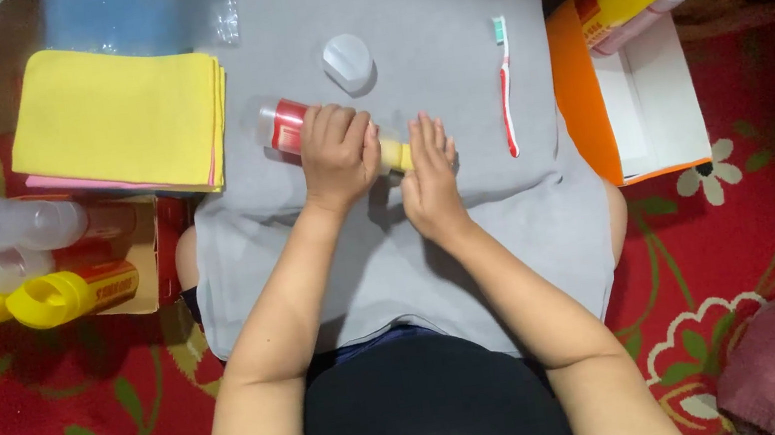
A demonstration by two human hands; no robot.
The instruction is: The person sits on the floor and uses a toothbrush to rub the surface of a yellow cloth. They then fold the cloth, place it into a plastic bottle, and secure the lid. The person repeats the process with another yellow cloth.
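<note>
**Bottle lying crosswise under both my hands on the grey cloth**

I see my left hand wrapped over the middle of a bottle that lies on its side, fingers curled down and gripping it. The bottle's long axis runs left to right across the grey cloth, tilted a little so the clear capped end with the red band sits toward the far left and the yellow end points right. My right hand is open and flat, fingers together and stretched forward, its palm side pressed against that yellow end; it holds nothing. So the bottle lies directly under the left hand and just to the left of the right one, with both hands touching it.

The cloth is spread over my lap as I sit on a red floral carpet. Near the cloth's far edge rests a small white cap, apart from the bottle. A toothbrush lies lengthwise toward the cloth's right edge, near my right hand but not touching. Off the far left corner sits a stack of yellow cloths, and beside it a box with more bottles. To the right stands an open orange box with two more bottles at its far end.
</note>
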